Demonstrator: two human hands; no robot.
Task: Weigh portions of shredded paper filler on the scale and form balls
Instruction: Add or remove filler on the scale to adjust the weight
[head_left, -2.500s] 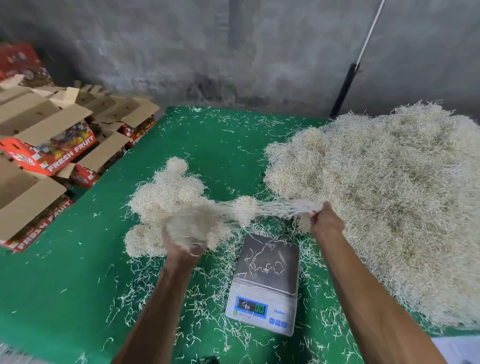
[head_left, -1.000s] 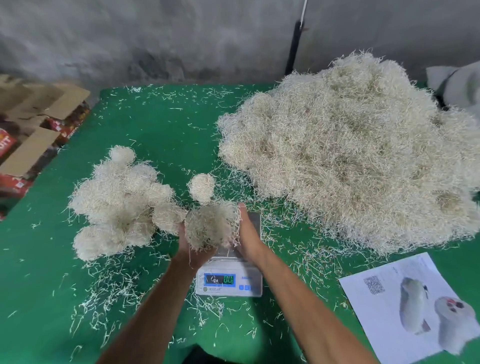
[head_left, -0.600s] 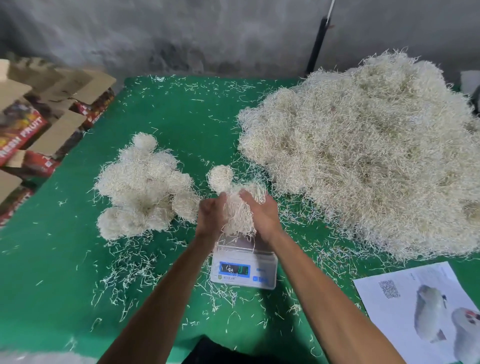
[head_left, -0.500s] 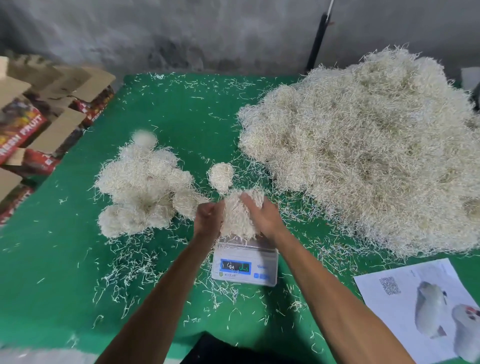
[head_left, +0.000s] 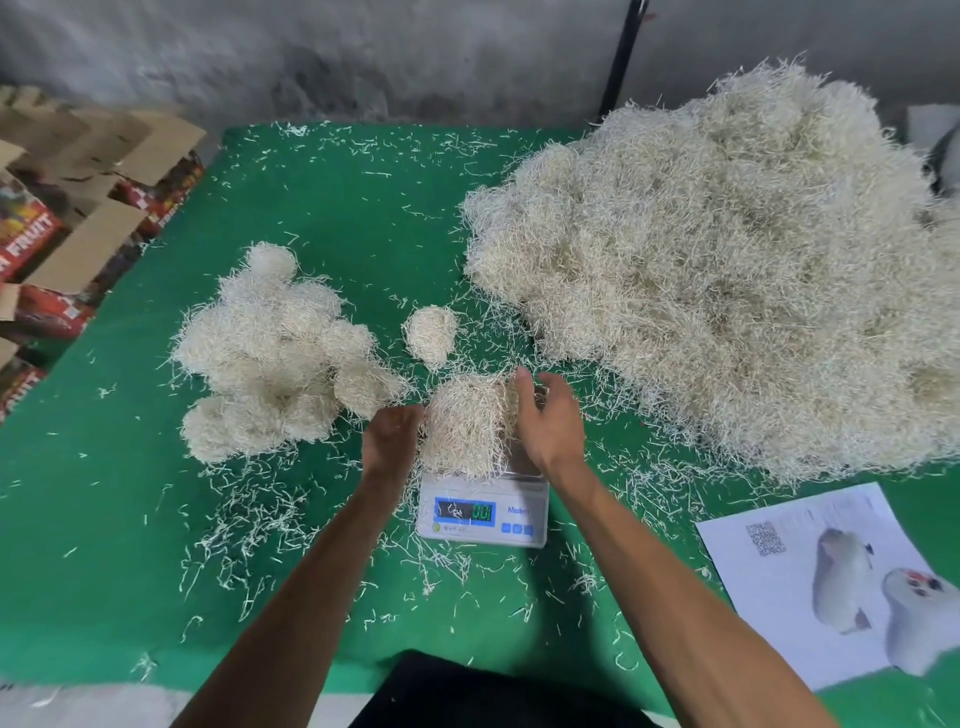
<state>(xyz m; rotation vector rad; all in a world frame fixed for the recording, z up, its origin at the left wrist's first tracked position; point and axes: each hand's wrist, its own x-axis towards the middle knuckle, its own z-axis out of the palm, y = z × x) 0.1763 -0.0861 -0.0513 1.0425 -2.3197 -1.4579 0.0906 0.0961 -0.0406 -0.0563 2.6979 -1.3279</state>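
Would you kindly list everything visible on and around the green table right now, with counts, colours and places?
Table: one, green cover, strewn with loose shreds.
Scale: one, white with a lit display, front centre.
Portion of filler: one, cream, on the scale between both hands.
Big pile of filler: one, cream, right side.
Finished balls: a cluster, count unclear, cream, left of the scale.
Single ball: one, cream, behind the scale.
Printed sheet: one, white, front right.
Fruit cartons: several, red and brown, off the left edge.
Pole: one, black, against the wall.
Left hand: touching the portion's left side.
Right hand: open, against its right side.
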